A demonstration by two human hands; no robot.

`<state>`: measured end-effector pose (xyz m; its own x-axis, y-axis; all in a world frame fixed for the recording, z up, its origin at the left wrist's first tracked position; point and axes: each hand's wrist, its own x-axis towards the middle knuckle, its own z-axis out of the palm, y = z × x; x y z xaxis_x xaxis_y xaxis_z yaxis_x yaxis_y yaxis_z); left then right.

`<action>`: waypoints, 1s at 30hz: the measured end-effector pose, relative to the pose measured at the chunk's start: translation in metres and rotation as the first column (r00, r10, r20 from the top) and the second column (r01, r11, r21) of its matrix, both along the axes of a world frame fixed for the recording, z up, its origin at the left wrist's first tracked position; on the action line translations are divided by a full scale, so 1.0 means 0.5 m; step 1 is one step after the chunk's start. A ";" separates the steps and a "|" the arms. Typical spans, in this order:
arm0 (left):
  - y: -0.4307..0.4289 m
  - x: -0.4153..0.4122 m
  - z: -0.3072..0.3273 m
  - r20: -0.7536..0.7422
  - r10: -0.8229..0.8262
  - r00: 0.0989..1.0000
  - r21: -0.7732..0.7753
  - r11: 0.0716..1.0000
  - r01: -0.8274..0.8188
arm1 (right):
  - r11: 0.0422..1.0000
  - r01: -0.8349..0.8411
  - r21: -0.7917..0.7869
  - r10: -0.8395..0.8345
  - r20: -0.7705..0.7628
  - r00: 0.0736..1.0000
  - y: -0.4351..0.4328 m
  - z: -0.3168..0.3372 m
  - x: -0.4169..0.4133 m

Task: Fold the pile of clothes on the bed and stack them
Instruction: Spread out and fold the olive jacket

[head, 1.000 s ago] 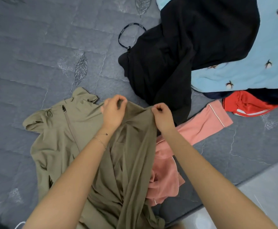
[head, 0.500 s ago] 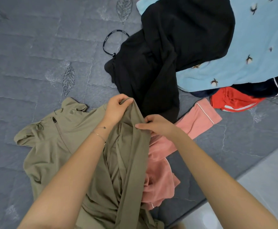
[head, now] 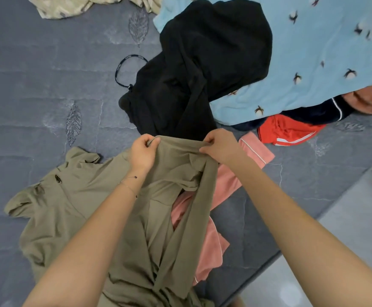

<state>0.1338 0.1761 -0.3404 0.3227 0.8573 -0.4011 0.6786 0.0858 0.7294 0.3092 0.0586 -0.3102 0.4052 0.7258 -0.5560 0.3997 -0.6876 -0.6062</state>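
Hands meet at the centre of the frame, both on the same edge of the olive garment (head: 87, 196). Your left hand (head: 144, 151) pinches that edge with its fingers (head: 152, 141) curled over the cloth, and your right hand (head: 220, 146) grips it just to the right, fingers clenched on the fabric. Between your hands the edge is pulled into a short raised band. The rest of the garment hangs toward the bottom of the frame in loose folds, and its zipped collar end lies spread on the grey quilted bed (head: 36, 96) at the left. A pink garment (head: 224, 187) lies under and just right of the olive one. The unfolded pile takes the upper right of the frame: a black garment (head: 198, 69) is draped over a light blue printed one (head: 313, 63), with a navy piece (head: 313, 113) and a red piece (head: 286, 131) beneath its lower edge. A black cord loop (head: 134, 55) lies beside the black garment, and a beige patterned cloth (head: 70, 7) sits at the top left.
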 end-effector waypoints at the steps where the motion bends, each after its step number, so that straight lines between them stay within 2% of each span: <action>1: -0.005 0.008 0.003 0.008 -0.072 0.997 -0.029 0.997 0.072 | 0.999 0.027 0.026 -0.027 0.034 0.999 -0.003 0.000 0.006; 4: -0.032 0.045 0.027 0.147 -0.377 0.914 -0.128 0.910 0.396 | 0.982 0.122 0.145 -0.118 -0.040 0.992 -0.015 0.006 0.007; 6: -0.046 0.076 0.037 0.129 -0.567 0.814 -0.068 0.813 0.578 | 0.975 0.143 0.173 -0.130 -0.087 0.988 -0.024 0.004 0.001; 8: -0.059 0.103 0.045 0.113 -0.640 0.760 -0.016 0.763 0.646 | 0.960 0.205 0.193 -0.176 -0.155 0.972 -0.037 0.000 -0.003; 11: -0.073 0.125 0.051 0.132 -0.570 0.811 0.004 0.819 0.574 | 0.897 0.390 0.207 -0.321 -0.302 0.898 -0.065 -0.008 -0.013; 14: -0.083 0.133 0.055 0.169 -0.420 0.892 0.009 0.905 0.424 | 0.845 0.520 0.123 -0.432 -0.416 0.801 -0.100 -0.023 -0.035; 18: -0.085 0.141 0.063 0.220 -0.204 0.954 -0.088 0.970 0.228 | 0.868 0.497 0.000 -0.459 -0.385 0.801 -0.128 -0.057 -0.080; 20: -0.088 0.143 0.066 0.231 -0.175 0.957 -0.119 0.971 0.207 | 0.876 0.481 0.016 -0.445 -0.358 0.821 -0.129 -0.071 -0.100; 23: -0.091 0.140 0.071 0.222 -0.199 0.954 -0.080 0.972 0.221 | 0.866 0.492 0.094 -0.435 -0.346 0.832 -0.127 -0.072 -0.107; 27: -0.082 0.137 0.079 0.249 -0.142 0.958 -0.080 0.983 0.166 | 0.749 0.646 0.148 -0.583 -0.317 0.748 -0.126 -0.047 -0.058; 30: -0.080 0.142 0.078 0.216 -0.183 0.959 -0.047 0.979 0.197 | 0.680 0.702 0.211 -0.637 -0.302 0.709 -0.122 -0.013 0.008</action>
<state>0.2049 0.1362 -0.3013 0.5599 0.7456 -0.3614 0.5195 0.0238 0.8541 0.3131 -0.0022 -0.3165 0.7569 0.4368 -0.4861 -0.2423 -0.5032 -0.8295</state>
